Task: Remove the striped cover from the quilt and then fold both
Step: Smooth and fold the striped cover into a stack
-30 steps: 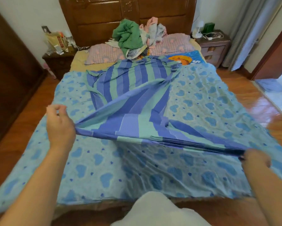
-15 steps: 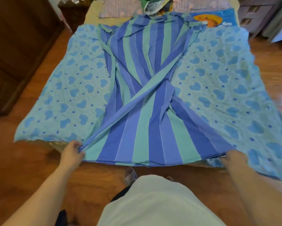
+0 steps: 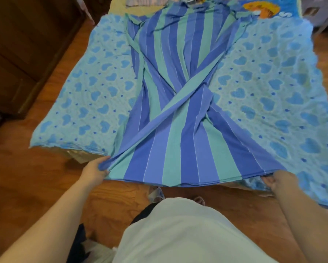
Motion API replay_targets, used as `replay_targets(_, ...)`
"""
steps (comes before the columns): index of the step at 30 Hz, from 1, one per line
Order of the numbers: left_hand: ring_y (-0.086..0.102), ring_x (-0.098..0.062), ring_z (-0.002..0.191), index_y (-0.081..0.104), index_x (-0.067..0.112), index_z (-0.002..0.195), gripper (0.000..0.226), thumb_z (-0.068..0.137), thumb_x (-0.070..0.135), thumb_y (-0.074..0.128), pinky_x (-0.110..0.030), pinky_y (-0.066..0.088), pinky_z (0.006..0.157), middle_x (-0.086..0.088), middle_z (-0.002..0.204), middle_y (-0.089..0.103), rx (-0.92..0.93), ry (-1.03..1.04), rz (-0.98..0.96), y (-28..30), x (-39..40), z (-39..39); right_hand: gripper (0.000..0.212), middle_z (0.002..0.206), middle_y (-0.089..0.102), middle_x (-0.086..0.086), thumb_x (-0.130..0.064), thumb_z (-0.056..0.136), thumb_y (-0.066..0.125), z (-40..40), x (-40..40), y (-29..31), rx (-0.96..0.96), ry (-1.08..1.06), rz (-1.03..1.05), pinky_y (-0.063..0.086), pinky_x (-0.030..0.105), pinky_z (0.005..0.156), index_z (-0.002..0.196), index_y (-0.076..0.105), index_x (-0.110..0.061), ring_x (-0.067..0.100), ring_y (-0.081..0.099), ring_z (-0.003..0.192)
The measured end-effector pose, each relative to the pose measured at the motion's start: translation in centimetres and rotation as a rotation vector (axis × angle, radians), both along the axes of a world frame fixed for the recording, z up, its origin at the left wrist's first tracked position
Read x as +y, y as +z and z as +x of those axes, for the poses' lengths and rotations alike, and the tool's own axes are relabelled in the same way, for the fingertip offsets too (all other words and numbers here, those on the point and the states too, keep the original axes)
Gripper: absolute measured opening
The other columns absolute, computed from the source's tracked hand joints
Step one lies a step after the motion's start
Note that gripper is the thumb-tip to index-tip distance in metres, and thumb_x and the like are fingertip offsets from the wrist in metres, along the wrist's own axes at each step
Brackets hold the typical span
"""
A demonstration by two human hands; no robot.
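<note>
**Striped cover stretched along the bed, both near corners gripped**

The striped cover (image 3: 178, 114) lies lengthwise down the middle of the bed, on top of the heart-print quilt (image 3: 91, 95), which spreads out flat to either side and hangs past the foot of the bed on the right. One diagonal fold of the cover crosses its middle from upper right to lower left. Its near edge reaches out past the foot of the bed, over the wooden floor (image 3: 45, 186).

Around it: a dark wooden cabinet (image 3: 21, 50) stands to the left of the bed, a bright cartoon-print cloth (image 3: 261, 6) shows at the head end, and the person's pale shirt (image 3: 187, 230) fills the bottom of the view. Nothing lies on the cover itself.

The left hand (image 3: 95, 172) has its fingers closed tight around the cover's near left corner, bunching the cloth. The right hand (image 3: 277, 179) has its fingers curled shut on the near right corner, where the cover meets the quilt's edge.

Compared with half a second ago, the hands grip the same corners and the view has dropped slightly lower; a second ago the cover was lifted above the quilt, and now it lies spread flat.
</note>
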State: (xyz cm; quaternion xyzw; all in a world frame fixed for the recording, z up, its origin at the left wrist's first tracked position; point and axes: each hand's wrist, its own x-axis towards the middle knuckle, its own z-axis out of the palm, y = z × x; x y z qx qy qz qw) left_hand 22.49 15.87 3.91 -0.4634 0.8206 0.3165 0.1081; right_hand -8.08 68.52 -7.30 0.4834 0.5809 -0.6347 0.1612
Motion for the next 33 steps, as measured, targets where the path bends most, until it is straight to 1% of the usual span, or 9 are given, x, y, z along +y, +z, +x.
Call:
replay_targets(2, 0.062, -0.027, 0.105, 0.059, 0.007, 0.130, 0.050, 0.083, -0.002, 0.074, -0.038, 0.050, 0.088, -0.010, 0.122, 0.062, 0.019, 0.074, 0.089, 0.0, 1.0, 0.1, 0.038, 0.108, 0.062, 0.001, 0.001, 0.102, 0.022, 0.6, -0.3, 0.4, -0.007, 0.026, -0.028, 0.060, 0.042, 0.071, 0.088, 0.050, -0.021, 0.018, 0.064, 0.069)
replay_targets(4, 0.064, -0.029, 0.086, 0.060, 0.006, 0.113, 0.032, 0.085, -0.003, 0.072, -0.044, 0.056, 0.076, -0.012, 0.108, 0.064, 0.039, 0.195, 0.177, -0.1, 1.4, 0.5, 0.039, 0.097, 0.062, 0.001, 0.005, 0.099, 0.022, 1.2, -1.1, 1.2, -0.016, 0.044, -0.025, 0.057, 0.041, 0.079, 0.101, 0.054, -0.017, 0.015, 0.063, 0.067)
replay_targets(11, 0.061, -0.024, 0.076, 0.063, -0.004, 0.095, 0.010, 0.088, 0.000, 0.070, -0.026, 0.055, 0.056, -0.016, 0.095, 0.063, 0.130, 0.440, 0.342, 0.1, 2.0, 1.3, 0.048, 0.124, 0.057, 0.008, 0.009, 0.098, 0.023, 2.0, -1.6, 1.9, -0.001, 0.017, -0.010, 0.047, 0.044, 0.090, 0.136, 0.043, -0.010, 0.023, 0.060, 0.093)
replay_targets(15, 0.060, -0.026, 0.085, 0.056, 0.000, 0.113, 0.018, 0.096, 0.007, 0.061, -0.035, 0.058, 0.073, -0.014, 0.100, 0.061, 0.184, 0.796, 0.581, -0.1, 1.2, 1.6, 0.045, 0.121, 0.057, 0.008, 0.005, 0.099, 0.021, 1.7, -1.9, 3.6, 0.050, -0.020, -0.001, 0.049, 0.043, 0.091, 0.137, 0.043, -0.009, 0.026, 0.061, 0.106)
replay_targets(18, 0.060, -0.027, 0.095, 0.058, 0.001, 0.107, 0.013, 0.101, 0.010, 0.050, -0.039, 0.051, 0.094, -0.016, 0.105, 0.062, 0.200, 0.878, 0.844, 0.1, 1.1, 2.3, 0.047, 0.124, 0.061, 0.007, 0.001, 0.100, 0.023, -0.3, -0.5, 2.7, 0.066, -0.082, -0.039, 0.054, 0.042, 0.071, 0.142, 0.041, -0.009, 0.028, 0.063, 0.111)
replay_targets(20, 0.060, -0.026, 0.094, 0.058, 0.001, 0.105, 0.012, 0.101, 0.009, 0.049, -0.037, 0.053, 0.092, -0.015, 0.103, 0.063, 0.211, 0.896, 0.865, 0.2, 1.3, 2.9, 0.046, 0.134, 0.059, 0.005, -0.007, 0.102, 0.027, -1.3, 0.3, 2.0, 0.083, -0.072, -0.090, 0.057, 0.038, 0.059, 0.145, 0.041, -0.014, 0.024, 0.063, 0.104)
replay_targets(23, 0.059, -0.021, 0.089, 0.057, 0.003, 0.114, 0.015, 0.099, 0.004, 0.052, -0.033, 0.051, 0.085, -0.013, 0.103, 0.062, 0.241, 0.922, 0.798, 0.2, 2.0, 3.2, 0.046, 0.147, 0.048, 0.008, -0.010, 0.104, 0.026, -1.3, 1.0, 2.4, 0.111, 0.005, -0.103, 0.053, 0.037, 0.080, 0.149, 0.035, -0.012, 0.021, 0.059, 0.093)
replay_targets(26, 0.056, -0.017, 0.083, 0.059, 0.004, 0.104, 0.008, 0.098, 0.002, 0.055, -0.032, 0.047, 0.092, -0.010, 0.095, 0.059, 0.287, 0.989, 0.734, 0.5, 2.6, 3.2, 0.046, 0.151, 0.039, 0.015, -0.005, 0.104, 0.023, -0.1, 1.0, 3.3, 0.114, 0.088, -0.072, 0.053, 0.029, 0.075, 0.150, 0.028, -0.004, 0.025, 0.054, 0.105)
replay_targets(33, 0.057, -0.020, 0.081, 0.060, -0.001, 0.091, 0.004, 0.094, -0.002, 0.058, -0.033, 0.057, 0.078, -0.011, 0.087, 0.060, 0.179, 1.008, 0.764, 1.1, 3.6, 3.3, 0.047, 0.139, 0.054, 0.001, -0.018, 0.104, 0.022, -0.8, 1.6, 0.2, 0.096, 0.006, -0.037, 0.037, 0.052, 0.110, 0.147, 0.039, -0.017, 0.023, 0.059, 0.098)
